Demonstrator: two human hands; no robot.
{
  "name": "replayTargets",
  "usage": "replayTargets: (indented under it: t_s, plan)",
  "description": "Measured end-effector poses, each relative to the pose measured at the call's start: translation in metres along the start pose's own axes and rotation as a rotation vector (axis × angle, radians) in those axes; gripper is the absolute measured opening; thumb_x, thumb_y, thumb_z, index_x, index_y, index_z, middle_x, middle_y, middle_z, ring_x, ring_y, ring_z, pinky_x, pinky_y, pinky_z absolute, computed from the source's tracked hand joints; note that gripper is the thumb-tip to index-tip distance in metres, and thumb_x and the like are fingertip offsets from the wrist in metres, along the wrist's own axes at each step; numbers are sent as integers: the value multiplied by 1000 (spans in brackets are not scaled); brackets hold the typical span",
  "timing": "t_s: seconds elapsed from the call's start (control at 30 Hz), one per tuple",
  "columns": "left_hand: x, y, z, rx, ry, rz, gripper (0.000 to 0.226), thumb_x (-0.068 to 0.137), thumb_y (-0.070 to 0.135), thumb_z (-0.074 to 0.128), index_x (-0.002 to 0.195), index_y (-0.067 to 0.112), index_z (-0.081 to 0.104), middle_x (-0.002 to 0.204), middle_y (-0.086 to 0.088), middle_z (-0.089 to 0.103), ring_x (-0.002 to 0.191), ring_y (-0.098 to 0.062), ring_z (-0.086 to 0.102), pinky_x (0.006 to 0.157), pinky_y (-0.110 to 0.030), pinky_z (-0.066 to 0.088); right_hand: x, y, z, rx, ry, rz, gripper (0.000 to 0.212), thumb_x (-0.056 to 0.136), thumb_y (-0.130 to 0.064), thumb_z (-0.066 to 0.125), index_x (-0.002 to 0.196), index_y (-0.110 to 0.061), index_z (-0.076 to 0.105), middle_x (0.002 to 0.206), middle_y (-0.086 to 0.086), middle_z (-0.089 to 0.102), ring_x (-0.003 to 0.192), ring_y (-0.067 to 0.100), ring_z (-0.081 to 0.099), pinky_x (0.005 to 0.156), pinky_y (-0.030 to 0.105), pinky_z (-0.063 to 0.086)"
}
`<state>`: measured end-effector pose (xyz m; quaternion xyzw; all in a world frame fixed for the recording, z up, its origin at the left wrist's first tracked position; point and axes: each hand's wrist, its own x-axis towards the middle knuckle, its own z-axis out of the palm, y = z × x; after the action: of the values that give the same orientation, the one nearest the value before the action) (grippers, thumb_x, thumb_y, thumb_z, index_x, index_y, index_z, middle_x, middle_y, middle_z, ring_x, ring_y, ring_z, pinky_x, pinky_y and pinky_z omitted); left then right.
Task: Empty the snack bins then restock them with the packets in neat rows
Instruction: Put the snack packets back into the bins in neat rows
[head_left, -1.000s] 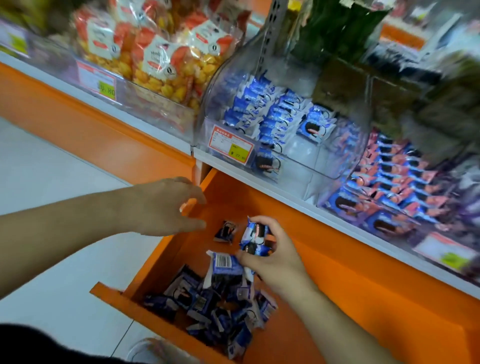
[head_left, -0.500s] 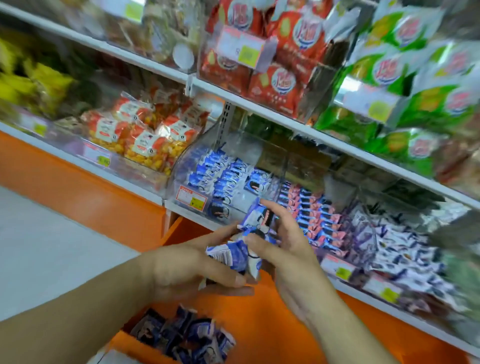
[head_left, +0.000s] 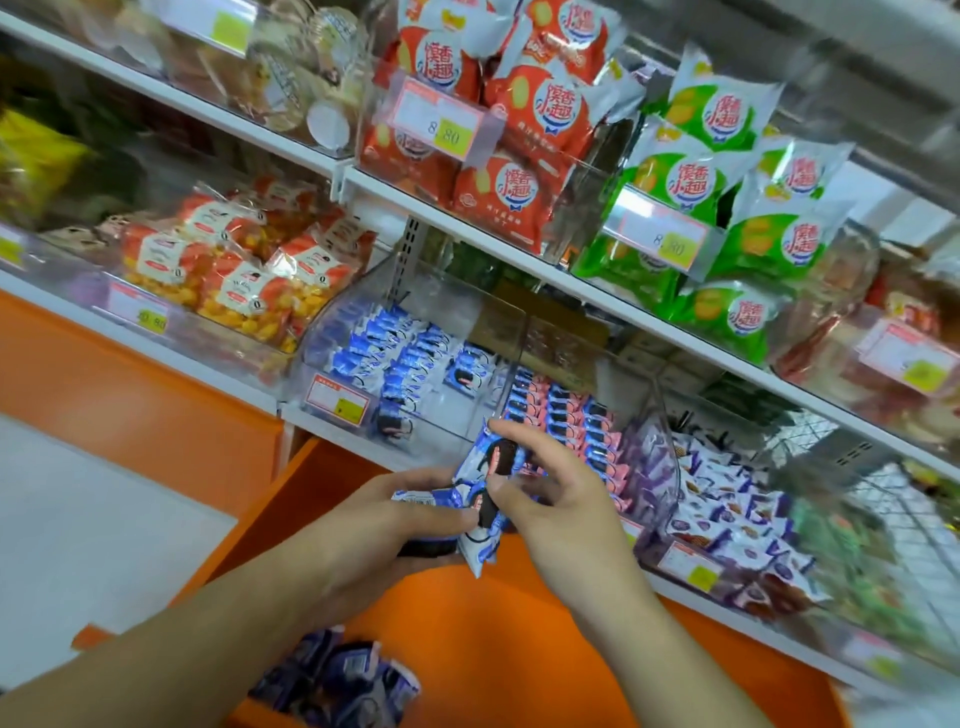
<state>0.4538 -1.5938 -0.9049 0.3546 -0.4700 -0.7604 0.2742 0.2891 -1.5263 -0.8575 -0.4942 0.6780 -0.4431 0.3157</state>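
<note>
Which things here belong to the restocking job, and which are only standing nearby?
Job:
- blue packets held in left hand and right hand
- clear bin with blue rows
- loose packets in orange drawer

Nearby only:
- red bags
- green bags
- pink packets

Blue-and-white packets (head_left: 480, 499), orange drawer (head_left: 467, 623), red bags (head_left: 524, 130), green bags (head_left: 727, 171).

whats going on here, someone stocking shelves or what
A person is restocking a shop's snack bins. Both the left hand and the right hand hold small blue cookie packets in front of the clear bin, which is partly filled with rows. More packets lie in the open orange drawer below.
</note>
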Motion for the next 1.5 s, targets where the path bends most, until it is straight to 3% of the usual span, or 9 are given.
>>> replayTargets:
  t_s: [0.23,0.43,0.57,0.73,0.87,0.97,1.13,1.3,1.5]
  plan:
    - [15,-1,-15,-48,21,15,48,75,10,92,117,27,75,124,8,71,101,-14,76,78,-26,57,16,5,10,94,66,-4,52,90,-1,79,120,-43,72,99,-3,77,87,26,76,80,53,63]
    - [25,9,-23,51,33,39,45,75,14,93,114,32,78,126,8,69,100,-14,76,91,-36,60,34,8,14,192,138,9,46,90,-1,79,115,-40,73,99,3,78,78,18,75,77,47,65]
    - [30,21,-31,188,82,104,41,78,26,91,112,43,76,118,25,68,82,5,72,70,-13,50,47,12,11,298,189,39,52,89,-1,81,126,-33,65,100,19,73,76,22,72,63,30,60]
    - [37,29,-47,218,131,133,41,79,28,91,112,46,75,120,27,65,101,1,68,75,-16,46,64,15,4,273,183,66,42,87,-5,83,122,-21,67,92,22,62,75,31,56,63,27,54]
    - [41,34,-62,222,151,126,39,76,32,92,107,51,76,117,29,66,90,6,71,80,-20,47,91,2,-2,-46,170,-59,30,93,-15,80,112,-37,71,105,0,75,94,17,71,80,32,57]
    - [43,34,-68,230,153,124,38,76,33,92,103,54,76,111,35,66,87,4,72,85,-26,53,135,-1,-4,-296,134,-71,41,89,-16,83,115,-40,62,100,-11,70,87,6,69,77,29,60]
    - [49,39,-75,210,133,144,37,76,33,92,100,55,76,104,37,67,86,8,71,78,-19,52,215,2,9,-723,19,-114,33,82,-16,89,98,-29,63,92,-11,70,87,10,67,78,30,57]
    - [54,48,-89,208,143,128,39,77,39,91,102,61,72,102,45,61,84,-6,75,93,-46,58,274,20,29,-1168,-190,-110,29,78,-13,83,88,-32,64,89,-11,68,84,14,67,74,39,61]
    - [57,51,-101,171,202,136,38,73,46,90,102,62,71,103,46,61,82,8,70,88,-34,55,304,24,46,-1399,-319,-61,26,78,-17,85,89,-29,64,91,-5,67,87,17,63,84,41,57]
